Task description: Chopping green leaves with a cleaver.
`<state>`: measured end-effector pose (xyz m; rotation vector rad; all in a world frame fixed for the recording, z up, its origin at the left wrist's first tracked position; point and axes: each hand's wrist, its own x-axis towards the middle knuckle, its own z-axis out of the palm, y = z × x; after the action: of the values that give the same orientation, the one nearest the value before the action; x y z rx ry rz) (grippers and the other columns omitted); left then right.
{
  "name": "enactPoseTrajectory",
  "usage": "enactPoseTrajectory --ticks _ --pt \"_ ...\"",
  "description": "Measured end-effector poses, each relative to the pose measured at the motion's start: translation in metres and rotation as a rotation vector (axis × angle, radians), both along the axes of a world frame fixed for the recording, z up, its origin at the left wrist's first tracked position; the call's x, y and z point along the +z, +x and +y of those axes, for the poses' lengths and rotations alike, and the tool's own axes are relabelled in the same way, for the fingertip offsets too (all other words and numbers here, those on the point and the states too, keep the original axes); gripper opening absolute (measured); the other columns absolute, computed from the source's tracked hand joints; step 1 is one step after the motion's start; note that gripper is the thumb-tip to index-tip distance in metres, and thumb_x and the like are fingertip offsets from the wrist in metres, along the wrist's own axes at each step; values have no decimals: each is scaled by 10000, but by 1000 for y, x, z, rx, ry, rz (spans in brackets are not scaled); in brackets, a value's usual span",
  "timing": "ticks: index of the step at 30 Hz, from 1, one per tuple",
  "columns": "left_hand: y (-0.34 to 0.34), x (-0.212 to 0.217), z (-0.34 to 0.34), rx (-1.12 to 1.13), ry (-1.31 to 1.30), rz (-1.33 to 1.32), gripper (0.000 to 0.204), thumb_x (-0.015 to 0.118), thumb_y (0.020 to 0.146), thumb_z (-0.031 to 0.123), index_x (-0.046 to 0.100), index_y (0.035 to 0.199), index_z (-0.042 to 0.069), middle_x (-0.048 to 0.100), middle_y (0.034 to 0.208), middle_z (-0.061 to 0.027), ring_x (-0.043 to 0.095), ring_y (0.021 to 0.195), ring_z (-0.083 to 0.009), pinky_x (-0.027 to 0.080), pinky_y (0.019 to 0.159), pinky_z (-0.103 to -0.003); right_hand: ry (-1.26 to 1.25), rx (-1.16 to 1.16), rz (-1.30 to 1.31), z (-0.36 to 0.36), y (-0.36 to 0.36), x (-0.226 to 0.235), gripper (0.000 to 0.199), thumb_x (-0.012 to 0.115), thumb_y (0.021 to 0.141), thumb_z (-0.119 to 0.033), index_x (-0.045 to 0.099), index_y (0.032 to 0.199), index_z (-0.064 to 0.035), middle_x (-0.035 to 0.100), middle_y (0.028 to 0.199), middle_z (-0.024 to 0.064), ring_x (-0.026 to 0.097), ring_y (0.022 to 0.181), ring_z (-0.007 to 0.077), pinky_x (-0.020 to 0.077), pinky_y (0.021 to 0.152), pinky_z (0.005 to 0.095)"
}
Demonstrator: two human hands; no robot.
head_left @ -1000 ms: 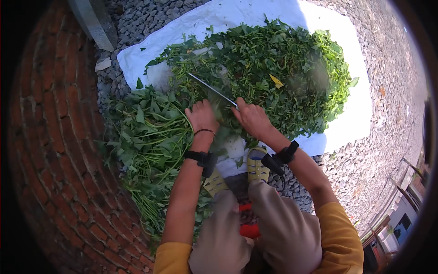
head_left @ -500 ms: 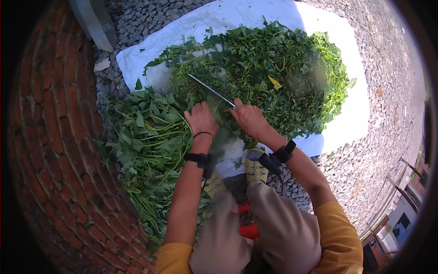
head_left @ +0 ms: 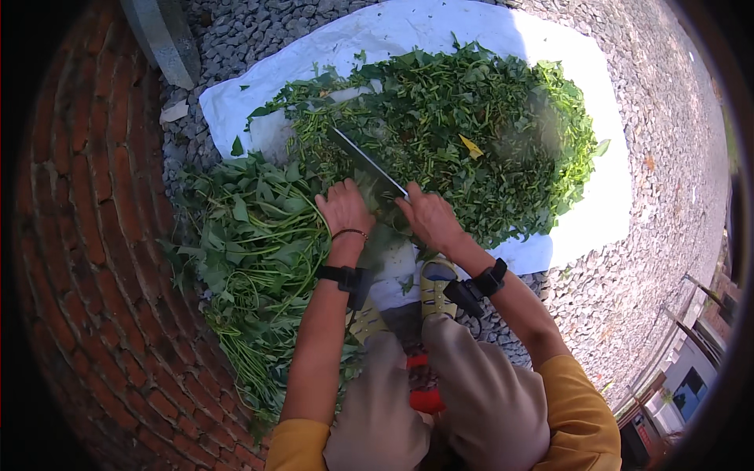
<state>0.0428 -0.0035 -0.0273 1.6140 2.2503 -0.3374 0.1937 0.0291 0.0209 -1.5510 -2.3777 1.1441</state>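
Note:
My right hand (head_left: pixel 432 219) is wrapped round the handle of a long knife (head_left: pixel 369 162), whose blade slants up and left over chopped greens. Just left of the blade, my left hand (head_left: pixel 345 210) presses closed on a bunch of leafy green stems (head_left: pixel 263 224), fingers curled and partly hidden. These long whole stems spread out to the left and down beside my left forearm. A broad heap of chopped green leaves and stems (head_left: pixel 463 118) covers much of a white sheet (head_left: pixel 581 220). One yellow leaf (head_left: pixel 471 147) lies on the heap. Blur hides what lies right under the blade.
A red brick wall (head_left: pixel 102 235) runs along the left. Grey gravel (head_left: pixel 251 39) surrounds the sheet, and a concrete post (head_left: pixel 161 39) stands at the upper left. My yellow-green shoes (head_left: pixel 437 289) rest at the sheet's near edge, close below my hands.
The knife and my right hand have moved slightly down and right, and more of the blade's flat side shows. My left hand stays on the stems, nearly still.

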Motion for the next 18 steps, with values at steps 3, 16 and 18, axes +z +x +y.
enactPoseTrajectory --ticks 3,16,18 --pt "0 -3 -1 1 35 3 545 812 508 238 517 942 91 585 941 -69 564 936 -230 335 831 -385 11 -108 198 12 8 18 250 544 896 -212 416 959 -6 579 652 225 572 627 430 442 534 495" --pt "3 -3 -5 5 35 8 571 817 502 254 518 962 96 572 946 -67 559 943 -224 331 825 -373 47 -52 128 6 5 12 232 534 901 -211 424 960 -15 584 681 217 562 621 434 439 533 487" --pt "3 -4 -6 15 21 2 576 817 500 254 517 965 94 570 947 -67 558 943 -226 330 826 -374 96 -160 441 8 6 25 212 551 890 -180 428 952 -20 573 678 213 554 615 435 416 517 482"
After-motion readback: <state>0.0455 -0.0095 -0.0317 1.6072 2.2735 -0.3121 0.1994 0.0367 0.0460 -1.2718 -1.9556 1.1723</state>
